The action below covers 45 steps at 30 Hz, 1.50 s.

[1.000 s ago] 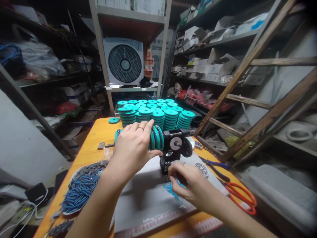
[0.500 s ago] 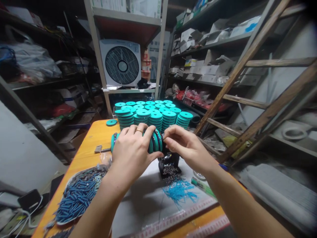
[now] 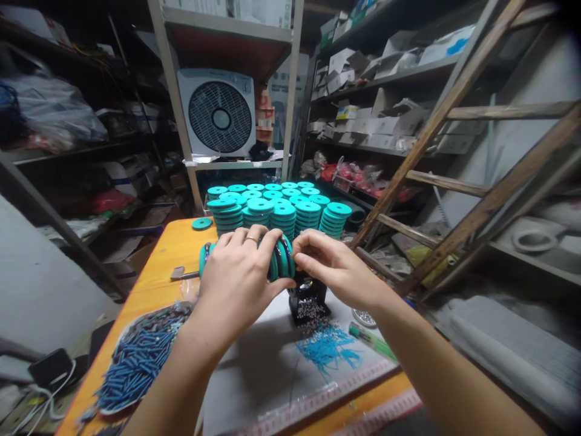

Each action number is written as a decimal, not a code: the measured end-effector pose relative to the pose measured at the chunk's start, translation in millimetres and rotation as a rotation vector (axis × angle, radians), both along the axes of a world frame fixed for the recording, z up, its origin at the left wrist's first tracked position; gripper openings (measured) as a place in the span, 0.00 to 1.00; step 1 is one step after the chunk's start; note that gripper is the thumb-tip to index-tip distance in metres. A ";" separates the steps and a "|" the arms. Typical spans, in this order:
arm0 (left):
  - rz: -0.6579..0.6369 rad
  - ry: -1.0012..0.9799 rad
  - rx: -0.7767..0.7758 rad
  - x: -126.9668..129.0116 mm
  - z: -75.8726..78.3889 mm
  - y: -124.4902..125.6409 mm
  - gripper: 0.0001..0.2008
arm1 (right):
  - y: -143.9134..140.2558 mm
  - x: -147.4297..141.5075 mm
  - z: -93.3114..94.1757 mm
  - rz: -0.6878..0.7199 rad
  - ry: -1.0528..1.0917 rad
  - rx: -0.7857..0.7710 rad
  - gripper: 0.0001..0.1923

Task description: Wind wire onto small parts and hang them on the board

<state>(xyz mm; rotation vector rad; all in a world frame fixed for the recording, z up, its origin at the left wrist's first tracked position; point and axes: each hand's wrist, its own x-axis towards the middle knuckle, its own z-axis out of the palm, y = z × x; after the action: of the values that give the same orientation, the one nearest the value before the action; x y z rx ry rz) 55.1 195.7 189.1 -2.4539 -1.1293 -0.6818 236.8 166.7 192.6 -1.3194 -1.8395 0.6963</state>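
Observation:
My left hand (image 3: 240, 266) lies wrapped over a row of teal foam spools (image 3: 284, 257) set side by side on a horizontal rod, with dark line showing around some of them. At the right end of that row, my right hand (image 3: 333, 266) has thumb and forefinger pinched together; whatever is between them is too small to make out. Below the hands stands a black holder (image 3: 295, 309) with small metallic beads (image 3: 313, 315) in and in front of it. Thin blue strips (image 3: 329, 351) are strewn on the white board (image 3: 254, 387).
Stacks of teal spools (image 3: 281, 212) stand at the table's back, one single spool (image 3: 202, 223) to their left. A tray of blue slender pieces (image 3: 136, 357) is at left. A green-capped tube (image 3: 370, 340) lies at right. Beyond are a box fan (image 3: 220, 115) and wooden ladder (image 3: 422, 145).
The view has shifted slightly, so everything sits a little further left. My right fingers are still pinched at the end of the spool row, and my left hand keeps its grip.

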 end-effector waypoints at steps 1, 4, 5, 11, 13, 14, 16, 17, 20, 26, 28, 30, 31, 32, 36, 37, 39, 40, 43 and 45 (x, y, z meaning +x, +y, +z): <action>-0.013 0.000 -0.014 -0.8 0.3 0.0 0.31 | 1.0 1.1 2.7 0.013 -0.027 -0.027 0.22; -0.029 0.000 -0.026 -2.6 1.1 -0.1 0.31 | 4.3 5.1 11.3 0.069 -0.096 -0.105 0.22; -0.026 0.001 -0.022 -2.8 1.3 -0.2 0.30 | 5.1 6.3 13.8 0.089 -0.129 -0.113 0.22; -0.025 -0.003 -0.009 -2.7 1.5 -0.9 0.27 | 4.3 8.6 18.9 0.103 -0.363 -0.008 0.20; -0.024 -0.001 -0.008 -2.9 1.4 -0.8 0.27 | 2.1 7.6 16.7 0.084 -0.388 0.041 0.20; -0.024 0.001 -0.006 -3.1 1.1 -0.8 0.27 | 0.8 6.9 15.3 0.077 -0.393 0.057 0.19; -0.023 0.005 -0.002 -3.3 0.6 -0.8 0.27 | -1.6 5.3 12.1 0.063 -0.394 0.080 0.19; -0.022 0.005 0.002 -3.3 0.3 -0.9 0.27 | -2.8 4.4 10.5 0.053 -0.393 0.091 0.18; -0.013 0.003 0.010 -2.3 -0.3 -1.2 0.27 | -6.0 1.5 5.3 0.015 -0.388 0.139 0.17; -0.006 0.008 -0.008 -1.1 0.3 -2.4 0.26 | -8.2 0.1 -2.9 -0.051 -0.225 0.110 0.18; -0.007 0.005 -0.009 -2.0 0.5 -3.0 0.27 | -6.1 1.1 -4.4 -0.040 -0.105 0.017 0.23; -0.011 0.000 -0.015 -2.8 0.6 -3.4 0.27 | -3.2 1.8 -5.5 -0.048 -0.042 -0.028 0.27; -0.014 -0.002 -0.020 -3.1 0.6 -3.5 0.28 | -1.8 1.9 -5.9 -0.056 -0.035 -0.027 0.27; -0.016 -0.005 -0.025 -3.2 0.6 -3.4 0.28 | -0.5 1.8 -6.4 -0.065 -0.039 -0.022 0.27; -0.021 -0.001 -0.039 -2.8 0.6 -2.8 0.27 | 4.3 0.5 -9.5 -0.102 -0.072 0.007 0.26; -0.023 0.003 -0.038 -2.7 0.5 -2.9 0.27 | 5.2 0.0 -10.6 -0.117 -0.084 0.021 0.26; -0.023 0.007 -0.025 -2.7 0.2 -3.2 0.27 | 5.4 -1.0 -12.4 -0.140 -0.102 0.046 0.26; -0.022 0.005 -0.015 -2.9 0.0 -3.5 0.27 | 4.0 -1.5 -13.2 -0.149 -0.104 0.062 0.26; -0.018 -0.007 0.002 -3.2 -0.4 -4.1 0.28 | -9.6 -3.2 -16.9 -0.192 -0.080 0.127 0.25; -0.017 -0.011 0.005 -3.4 -0.3 -4.5 0.29 | -24.8 -4.1 -24.6 -0.182 -0.106 0.126 0.24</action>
<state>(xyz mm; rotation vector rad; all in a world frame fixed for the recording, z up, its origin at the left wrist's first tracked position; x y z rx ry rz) 51.7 191.3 188.9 -2.4614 -1.1103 -0.7027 232.7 142.0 168.0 -1.4416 -1.7875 0.4149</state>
